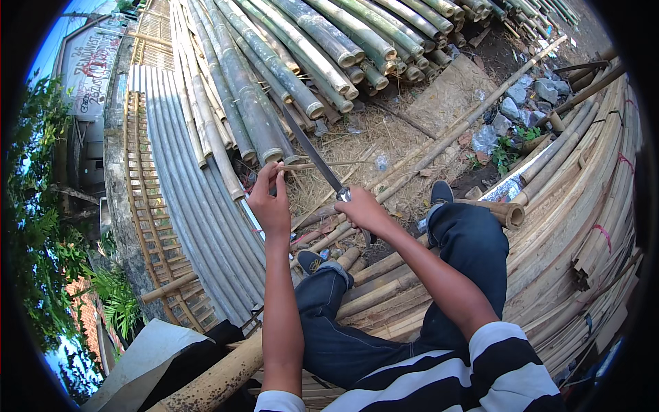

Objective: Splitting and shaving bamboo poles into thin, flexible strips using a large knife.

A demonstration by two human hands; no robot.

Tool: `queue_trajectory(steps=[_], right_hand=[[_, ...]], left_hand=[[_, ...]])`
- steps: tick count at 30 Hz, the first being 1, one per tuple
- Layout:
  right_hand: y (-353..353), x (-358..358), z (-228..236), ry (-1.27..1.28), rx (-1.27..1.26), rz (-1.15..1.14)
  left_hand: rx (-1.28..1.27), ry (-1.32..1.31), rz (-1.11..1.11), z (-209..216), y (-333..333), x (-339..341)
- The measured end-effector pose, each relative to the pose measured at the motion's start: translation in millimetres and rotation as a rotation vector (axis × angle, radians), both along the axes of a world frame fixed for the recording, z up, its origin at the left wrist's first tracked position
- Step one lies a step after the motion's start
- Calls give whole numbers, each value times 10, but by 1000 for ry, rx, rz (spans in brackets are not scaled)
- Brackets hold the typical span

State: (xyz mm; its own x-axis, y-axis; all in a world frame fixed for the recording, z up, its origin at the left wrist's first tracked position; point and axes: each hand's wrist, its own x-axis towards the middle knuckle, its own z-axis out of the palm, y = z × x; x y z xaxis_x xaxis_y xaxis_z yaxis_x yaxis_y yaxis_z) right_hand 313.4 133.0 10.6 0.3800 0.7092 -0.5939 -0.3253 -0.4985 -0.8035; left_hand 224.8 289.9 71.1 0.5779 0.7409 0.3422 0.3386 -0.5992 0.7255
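My left hand (270,206) is raised in front of me, thumb and fingertips pinched on one end of a thin bamboo strip (302,166). The strip points rightward, roughly level. Wrapped round the handle of a long machete (314,152), my right hand (364,211) is to the right of the left one. The dark blade slants up and to the left, crossing the strip; whether its edge touches the strip I cannot tell. Part of the handle shows below my right fist.
Thick green bamboo poles (254,82) are stacked ahead, cut ends toward me. Corrugated metal sheeting (178,185) and a bamboo lattice (141,165) run along the left. Bundled split bamboo (563,226) curves along the right, near grey rocks (509,108). Poles lie under my legs.
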Motion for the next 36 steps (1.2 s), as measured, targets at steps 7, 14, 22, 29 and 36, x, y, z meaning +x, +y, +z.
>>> queue_trajectory(steps=[7, 14, 22, 29, 36], right_hand=[[2, -20, -44, 140, 55, -22], [29, -82, 234, 154, 105, 11], [-50, -59, -265, 469, 34, -120], [12, -77, 8, 310, 63, -17], [-5, -51, 111, 254, 89, 29]], left_hand=[[88, -16, -68, -74, 60, 13], [126, -31, -40, -132, 61, -30], [107, -47, -75, -111, 95, -36], [16, -39, -62, -166, 262, -139], [1, -99, -92, -159, 234, -109]])
